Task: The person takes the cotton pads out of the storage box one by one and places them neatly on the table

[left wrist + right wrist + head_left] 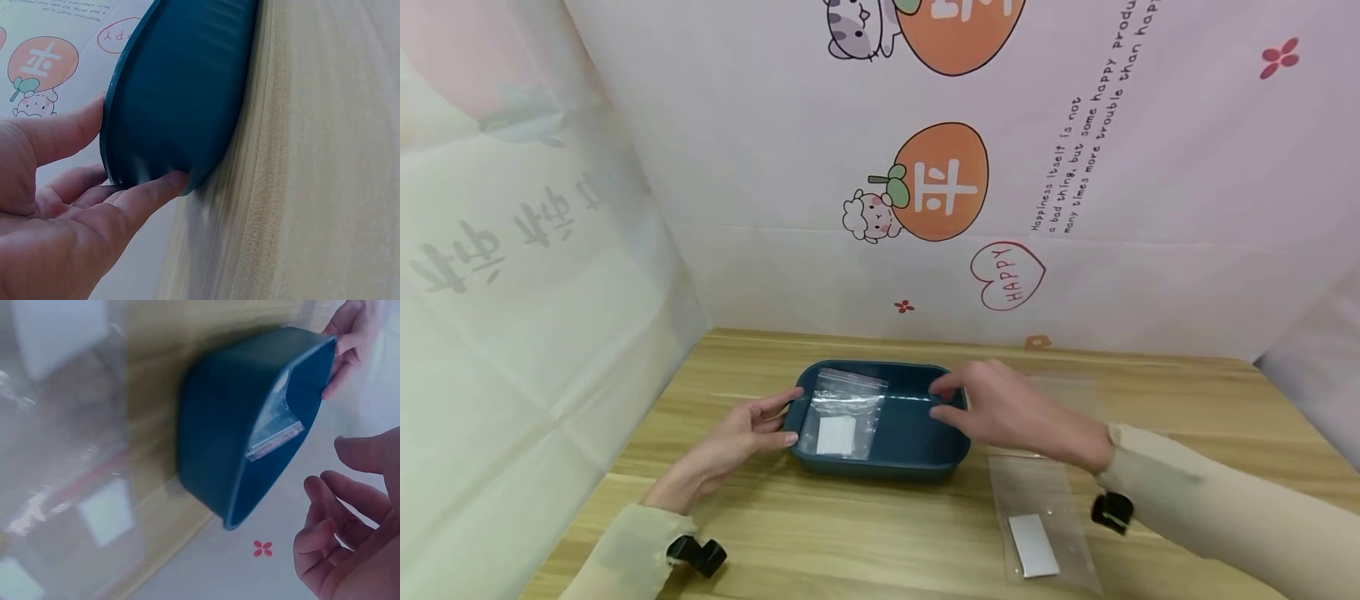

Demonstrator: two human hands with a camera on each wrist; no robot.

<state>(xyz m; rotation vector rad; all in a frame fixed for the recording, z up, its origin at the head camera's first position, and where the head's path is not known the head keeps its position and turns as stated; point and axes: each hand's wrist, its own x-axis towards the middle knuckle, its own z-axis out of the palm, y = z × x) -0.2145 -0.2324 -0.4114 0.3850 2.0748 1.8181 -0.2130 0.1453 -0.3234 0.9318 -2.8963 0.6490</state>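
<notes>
A dark blue plastic bin point(917, 433) sits on the table, with a clear zip bag point(850, 392) holding a white card lying in its left part. My left hand point(748, 429) grips the bin's left end, thumb and fingertips against the wall and rim, as the left wrist view point(81, 206) also shows. Over the bin's right end hovers my right hand point(992, 408), fingers loosely bent and apart from the thumb. Nothing is between them; in the right wrist view that hand point(356, 531) is apart from the bin.
To the right of the bin, a clear zip bag point(1045, 500) with a white card point(1033, 546) lies on the wooden table point(760, 542). More clear plastic point(1067, 392) lies behind the right forearm. A printed cloth point(790, 167) hangs behind the table.
</notes>
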